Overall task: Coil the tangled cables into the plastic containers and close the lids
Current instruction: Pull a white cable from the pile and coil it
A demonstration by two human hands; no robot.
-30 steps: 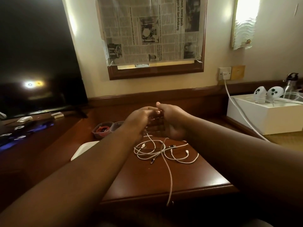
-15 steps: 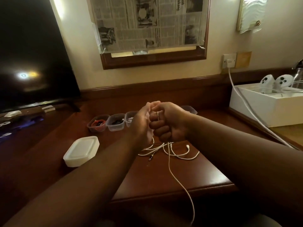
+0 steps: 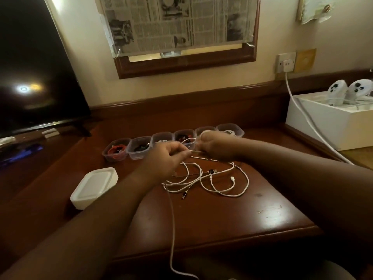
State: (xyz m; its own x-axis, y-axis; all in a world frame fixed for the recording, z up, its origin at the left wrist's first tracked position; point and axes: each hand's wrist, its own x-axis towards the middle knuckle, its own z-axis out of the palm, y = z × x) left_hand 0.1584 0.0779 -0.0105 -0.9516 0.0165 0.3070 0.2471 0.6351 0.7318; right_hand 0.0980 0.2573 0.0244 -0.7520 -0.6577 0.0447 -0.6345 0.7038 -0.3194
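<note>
Dark television screen point(image 3: 34, 63) fills the left; framed panel covered in newspaper point(image 3: 179, 25) hangs on the wall above. Brown wooden table point(image 3: 232, 215) in front of the person. At right, a white box point(image 3: 323, 126) holding two white controllers point(image 3: 349, 89). A row of six small clear plastic containers point(image 3: 139, 148) stands open at the table's back edge, each with a coiled cable inside. A stack of white lids point(image 3: 94, 186) lies at left, near the row. Tangled white cables point(image 3: 220, 180) lie mid-table — one strand trails off the front edge. Left hand point(image 3: 163, 158) and right hand point(image 3: 214, 146) each pinch a raised strand, stretched short between them — motion blur hides finger detail.
</note>
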